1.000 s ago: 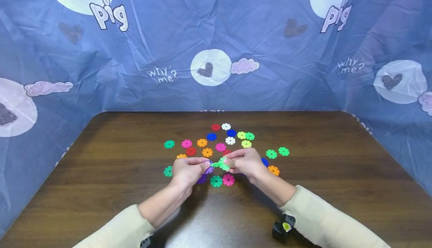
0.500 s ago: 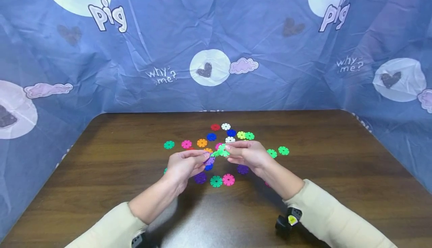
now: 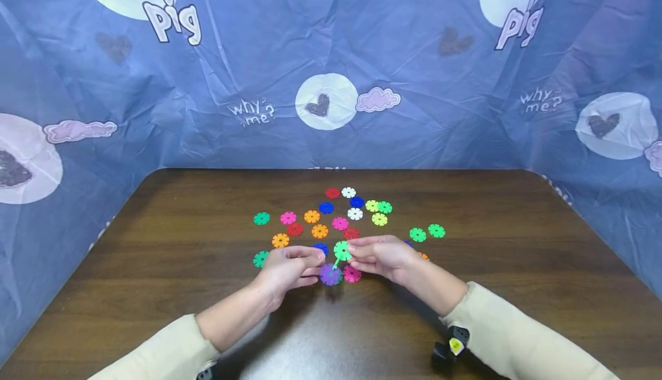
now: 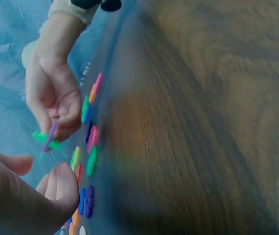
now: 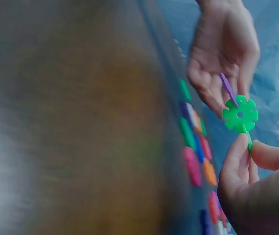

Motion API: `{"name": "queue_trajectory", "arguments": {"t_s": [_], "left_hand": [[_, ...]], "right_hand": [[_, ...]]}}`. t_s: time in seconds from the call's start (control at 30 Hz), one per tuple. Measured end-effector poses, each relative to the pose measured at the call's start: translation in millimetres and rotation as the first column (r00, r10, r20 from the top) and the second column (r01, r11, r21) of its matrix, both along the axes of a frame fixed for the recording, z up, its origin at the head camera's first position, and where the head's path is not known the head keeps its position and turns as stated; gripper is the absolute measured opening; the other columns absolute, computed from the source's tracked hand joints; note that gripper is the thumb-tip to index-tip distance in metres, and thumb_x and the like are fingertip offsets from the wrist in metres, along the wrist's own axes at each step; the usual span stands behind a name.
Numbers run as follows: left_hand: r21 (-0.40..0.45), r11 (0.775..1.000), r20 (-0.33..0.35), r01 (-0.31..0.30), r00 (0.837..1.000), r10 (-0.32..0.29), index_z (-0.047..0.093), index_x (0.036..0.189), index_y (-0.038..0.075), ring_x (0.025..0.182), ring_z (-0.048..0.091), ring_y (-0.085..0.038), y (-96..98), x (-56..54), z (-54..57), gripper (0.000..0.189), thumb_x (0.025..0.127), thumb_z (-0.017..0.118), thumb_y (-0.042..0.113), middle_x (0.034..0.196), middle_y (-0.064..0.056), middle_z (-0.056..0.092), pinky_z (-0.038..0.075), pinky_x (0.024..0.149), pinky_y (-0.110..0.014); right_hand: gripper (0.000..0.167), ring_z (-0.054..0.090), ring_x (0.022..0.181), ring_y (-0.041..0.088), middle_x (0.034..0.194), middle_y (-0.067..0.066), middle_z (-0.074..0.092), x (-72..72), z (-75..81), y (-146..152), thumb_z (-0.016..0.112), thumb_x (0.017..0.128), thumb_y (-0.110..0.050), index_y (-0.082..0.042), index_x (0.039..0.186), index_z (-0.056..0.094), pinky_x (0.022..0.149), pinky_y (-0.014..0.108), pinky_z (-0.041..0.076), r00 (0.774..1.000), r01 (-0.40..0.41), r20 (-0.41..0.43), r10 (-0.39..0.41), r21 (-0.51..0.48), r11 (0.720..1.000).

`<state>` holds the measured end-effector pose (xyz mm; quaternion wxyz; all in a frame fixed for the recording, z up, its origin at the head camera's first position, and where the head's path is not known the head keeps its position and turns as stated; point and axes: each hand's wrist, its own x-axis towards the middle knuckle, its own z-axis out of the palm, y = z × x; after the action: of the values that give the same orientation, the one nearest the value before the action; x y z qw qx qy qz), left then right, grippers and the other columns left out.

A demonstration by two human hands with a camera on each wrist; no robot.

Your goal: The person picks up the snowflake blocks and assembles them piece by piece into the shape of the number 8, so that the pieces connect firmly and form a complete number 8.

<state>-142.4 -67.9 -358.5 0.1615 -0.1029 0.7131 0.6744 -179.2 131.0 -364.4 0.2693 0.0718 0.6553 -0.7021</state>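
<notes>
In the head view my right hand (image 3: 385, 256) pinches a light green notched disc (image 3: 342, 250) between thumb and fingers. Slotted into it is a second green disc (image 5: 240, 114), facing the camera in the right wrist view. A purple notched disc (image 3: 330, 275) is joined to that one, at the lower end of the little chain. My left hand (image 3: 289, 271) is just left of the purple disc. Its thumb and fingers (image 4: 63, 188) are parted, with nothing between them in the left wrist view.
Loose notched discs lie scattered on the brown wooden table (image 3: 170, 242), among them an orange disc (image 3: 281, 240), a pink disc (image 3: 353, 273) and a white disc (image 3: 349, 192). A blue printed cloth (image 3: 424, 127) hangs behind and at the sides.
My left hand has let go of the purple disc it pinched. The purple end of the chain has swung down below the green disc, and my right hand has come lower.
</notes>
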Motion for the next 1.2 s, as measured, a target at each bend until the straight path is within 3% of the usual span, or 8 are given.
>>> {"name": "queue_trajectory", "arguments": {"t_s": [0.17,0.4,0.7,0.87,0.93,1.03,1.1,1.2], "left_hand": [[-0.005,0.998,0.02,0.062,0.998,-0.062,0.067,0.106,-0.005,0.089,0.073,-0.023,-0.8,-2.0,-3.1,0.021,0.089,0.066,0.008,0.099,-0.019,0.074,0.06,0.082,-0.035],[-0.015,0.986,0.02,0.167,0.986,-0.166,0.066,0.108,-0.008,0.073,0.067,-0.01,-1.6,-0.6,-5.1,0.025,0.087,0.067,0.005,0.082,-0.005,0.073,0.06,0.079,-0.029],[-0.003,0.986,0.034,0.166,0.986,-0.166,0.065,0.105,-0.01,0.067,0.065,-0.007,0.6,-1.4,-7.8,0.024,0.086,0.068,0.005,0.075,-0.003,0.071,0.06,0.074,-0.025],[-0.005,0.993,0.023,0.116,0.993,-0.116,0.065,0.104,-0.011,0.067,0.065,-0.009,-1.4,-3.6,-8.3,0.023,0.086,0.068,0.002,0.075,-0.003,0.07,0.06,0.074,-0.026],[-0.008,0.995,0.023,0.099,0.995,-0.099,0.065,0.104,-0.01,0.068,0.065,-0.01,-3.1,-4.4,-7.6,0.022,0.086,0.068,0.001,0.076,-0.003,0.07,0.06,0.075,-0.027],[-0.01,0.996,0.023,0.091,0.996,-0.09,0.065,0.104,-0.01,0.069,0.065,-0.01,-5.7,-5.8,-5.8,0.022,0.086,0.068,0.001,0.078,-0.004,0.07,0.06,0.077,-0.028],[-0.013,0.995,0.019,0.095,0.995,-0.094,0.066,0.105,-0.01,0.07,0.065,-0.009,-7.1,-6.9,-4.4,0.023,0.086,0.068,0.002,0.079,-0.003,0.071,0.06,0.077,-0.027],[-0.016,0.995,0.022,0.097,0.995,-0.097,0.067,0.106,-0.009,0.07,0.064,-0.009,-8.2,-8.6,-2.4,0.023,0.087,0.067,0.003,0.079,-0.002,0.071,0.06,0.078,-0.027]], "right_hand": [[0.04,0.066,0.071,0.005,0.077,-0.005,0.071,13.4,-8.2,-3,0.06,0.093,-0.005,0.013,0.128,0.052,0.078,0.023,0.059,0.995,-0.104,0.005,0.104,0.022,0.994],[0.035,0.067,0.069,0.006,0.08,-0.002,0.074,20.2,-8.3,-7,0.063,0.092,-0.007,0.011,0.122,0.059,0.072,0.019,0.058,0.99,-0.144,0.003,0.144,0.033,0.989],[0.035,0.067,0.068,0.006,0.079,-0.002,0.074,17.6,-6.3,-8,0.063,0.091,-0.006,0.012,0.121,0.059,0.072,0.02,0.058,0.986,-0.162,-0.031,0.163,0.043,0.986],[0.03,0.069,0.07,0.011,0.086,0.01,0.075,7.9,-2.8,-7,0.066,0.089,-0.004,0.011,0.114,0.064,0.074,0.028,0.06,0.973,-0.117,-0.173,0.153,0.204,0.972],[0.026,0.071,0.072,0.015,0.089,0.014,0.075,3.0,0.5,-8,0.069,0.086,-0.006,0.008,0.108,0.067,0.074,0.031,0.061,0.949,-0.094,-0.26,0.181,0.315,0.945],[0.019,0.071,0.075,0.016,0.089,0.013,0.075,-2.6,6.7,-10,0.075,0.081,-0.007,0.001,0.098,0.072,0.071,0.029,0.06,0.883,-0.073,-0.369,0.291,0.505,0.86],[0.017,0.07,0.073,0.014,0.085,0.009,0.075,-4.5,9.4,-11,0.079,0.076,-0.006,-0.002,0.093,0.073,0.066,0.026,0.058,0.832,-0.077,-0.391,0.393,0.621,0.78],[0.019,0.063,0.068,0.009,0.078,0.004,0.072,-4.8,9.8,-12,0.084,0.069,-0.004,-0.005,0.085,0.074,0.061,0.02,0.053,0.747,-0.082,-0.371,0.551,0.771,0.631]]}}
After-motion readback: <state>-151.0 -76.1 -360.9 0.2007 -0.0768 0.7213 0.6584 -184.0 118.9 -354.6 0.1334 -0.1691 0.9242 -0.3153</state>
